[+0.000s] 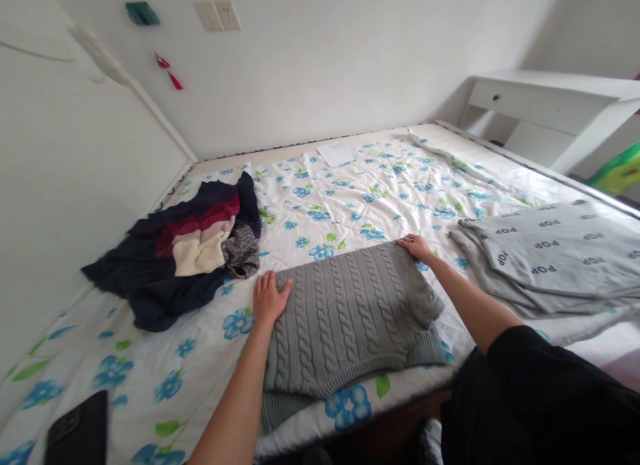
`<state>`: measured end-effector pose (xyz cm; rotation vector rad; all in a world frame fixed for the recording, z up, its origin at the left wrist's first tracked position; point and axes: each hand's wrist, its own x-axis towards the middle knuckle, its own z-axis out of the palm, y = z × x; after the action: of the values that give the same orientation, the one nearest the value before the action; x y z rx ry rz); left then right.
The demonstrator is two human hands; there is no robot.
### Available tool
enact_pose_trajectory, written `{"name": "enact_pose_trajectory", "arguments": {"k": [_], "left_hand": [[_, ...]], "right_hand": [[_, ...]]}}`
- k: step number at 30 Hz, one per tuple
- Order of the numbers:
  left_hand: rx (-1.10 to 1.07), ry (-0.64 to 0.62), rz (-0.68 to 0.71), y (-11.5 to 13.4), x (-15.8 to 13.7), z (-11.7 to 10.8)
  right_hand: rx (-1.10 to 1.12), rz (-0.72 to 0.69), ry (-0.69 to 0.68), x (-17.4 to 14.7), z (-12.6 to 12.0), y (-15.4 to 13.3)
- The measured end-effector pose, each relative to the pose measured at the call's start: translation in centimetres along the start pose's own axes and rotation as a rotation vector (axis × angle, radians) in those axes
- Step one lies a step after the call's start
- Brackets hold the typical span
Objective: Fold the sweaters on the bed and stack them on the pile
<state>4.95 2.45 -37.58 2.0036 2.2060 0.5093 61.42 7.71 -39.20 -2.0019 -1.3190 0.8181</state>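
A grey cable-knit sweater lies folded near the front edge of the bed, its ribbed hem toward me and another ribbed layer showing beneath. My left hand rests on its far left corner, fingers stretched out flat and thumb apart. At the far right corner, my right hand has its fingers closed on the sweater's edge. To the left lies a loose heap of dark navy clothing with red, pink and cream bands. Folded light grey clothing printed with "POP" is stacked to the right, over a ribbed grey garment.
The bed has a white sheet with blue flowers. A black phone lies at the front left, and a sheet of white paper near the wall. A white desk with a drawer stands at the back right.
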Motion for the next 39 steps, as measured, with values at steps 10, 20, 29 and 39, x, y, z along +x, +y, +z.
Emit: {"name": "enact_pose_trajectory", "arguments": {"k": [10,20,29,39], "left_hand": [[-0.527,-0.098,-0.201,-5.7,3.7,-4.5],[-0.832,-0.193,-0.278,-4.6,5.4,-4.7],[-0.833,-0.124,-0.497,-3.9,3.8,-5.5],[-0.879,-0.932,-0.589,-1.8,-5.8,-12.0]], "right_hand": [[0.330,0.090,-0.207,-1.6,-0.7,0.5],[0.448,0.278,-0.403,-2.5,0.2,-1.3],[0.436,0.290,-0.331,-2.6,0.1,-1.1],[0.486,0.536,-0.873,-9.9,-4.0,1.0]]}}
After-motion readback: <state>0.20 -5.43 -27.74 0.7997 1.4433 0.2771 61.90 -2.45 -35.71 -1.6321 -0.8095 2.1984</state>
